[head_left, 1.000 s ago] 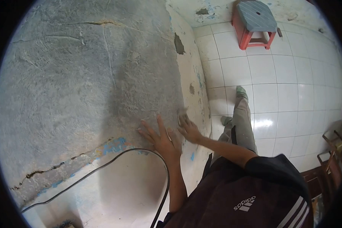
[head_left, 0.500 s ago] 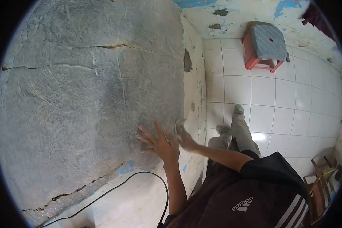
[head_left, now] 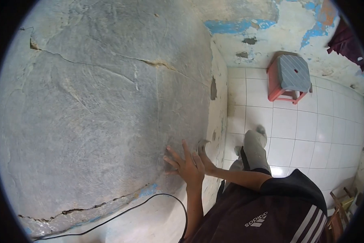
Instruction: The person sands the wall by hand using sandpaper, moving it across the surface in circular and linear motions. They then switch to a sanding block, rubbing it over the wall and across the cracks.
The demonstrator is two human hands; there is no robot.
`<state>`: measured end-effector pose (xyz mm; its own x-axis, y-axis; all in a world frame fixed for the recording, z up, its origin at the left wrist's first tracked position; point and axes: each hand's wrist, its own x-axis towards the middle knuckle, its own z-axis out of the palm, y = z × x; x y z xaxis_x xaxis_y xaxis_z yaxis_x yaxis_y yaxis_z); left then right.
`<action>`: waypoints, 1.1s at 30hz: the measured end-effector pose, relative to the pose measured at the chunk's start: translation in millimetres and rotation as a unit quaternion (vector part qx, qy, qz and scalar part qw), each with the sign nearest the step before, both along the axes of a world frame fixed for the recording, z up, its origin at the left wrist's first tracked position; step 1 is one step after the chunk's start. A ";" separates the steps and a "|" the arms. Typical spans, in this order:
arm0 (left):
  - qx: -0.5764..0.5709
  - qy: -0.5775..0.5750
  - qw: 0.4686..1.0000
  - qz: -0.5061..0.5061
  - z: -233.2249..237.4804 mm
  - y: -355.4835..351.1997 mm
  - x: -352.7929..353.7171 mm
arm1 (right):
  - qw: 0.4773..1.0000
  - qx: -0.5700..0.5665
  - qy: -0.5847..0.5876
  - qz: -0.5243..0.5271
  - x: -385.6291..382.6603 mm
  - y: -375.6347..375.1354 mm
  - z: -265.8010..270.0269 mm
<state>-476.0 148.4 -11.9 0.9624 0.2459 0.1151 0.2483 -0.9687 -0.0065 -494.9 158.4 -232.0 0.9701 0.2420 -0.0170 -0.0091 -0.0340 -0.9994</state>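
My left hand (head_left: 189,167) rests against a rough grey plastered wall (head_left: 101,121), its fingers spread apart and nothing in them. Just to its right, partly behind it, my right hand (head_left: 207,164) reaches to the wall's edge, where grey plaster meets a cream, peeling strip. A pale grey, curved piece (head_left: 203,143) shows at my right fingertips; it is blurred, and its kind cannot be made out. The right fingers seem closed around it. Cracks run across the plaster above and below my hands.
A black cable (head_left: 149,197) curves along the wall's lower part beside my left forearm. A red stool with a grey top (head_left: 293,73) stands on white floor tiles (head_left: 285,150). Wooden furniture (head_left: 340,212) is at the lower right, and dark red fabric (head_left: 346,42) hangs at the upper right.
The view has tilted, so wall, stool and hands appear lower and further right. My left hand stays spread on the plaster; my right hand is still beside it with the pale piece.
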 end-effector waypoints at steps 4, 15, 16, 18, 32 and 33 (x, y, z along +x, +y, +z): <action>-0.005 -0.014 0.999 0.034 1.5 -11.0 9.6 | 0.988 -0.055 0.142 -0.017 108.8 -24.6 12.6; 0.004 -0.110 0.989 0.098 12.9 -49.2 94.7 | 0.995 -0.072 -0.055 0.040 169.0 -68.8 79.5; 0.008 -0.123 0.987 0.102 14.8 -51.9 103.0 | 0.987 -0.130 -0.062 0.069 179.7 -72.4 78.6; 0.017 -0.140 0.983 0.115 21.8 -59.7 118.8 | 0.983 -0.100 -0.149 -0.028 244.6 -72.6 62.5; 0.025 -0.210 0.970 0.116 60.0 -83.6 234.0 | 0.960 -0.202 -0.190 0.046 343.8 -104.2 45.9; 0.017 -0.206 0.971 0.120 65.5 -85.6 240.0 | 0.958 -0.210 -0.191 0.048 365.8 -111.3 54.5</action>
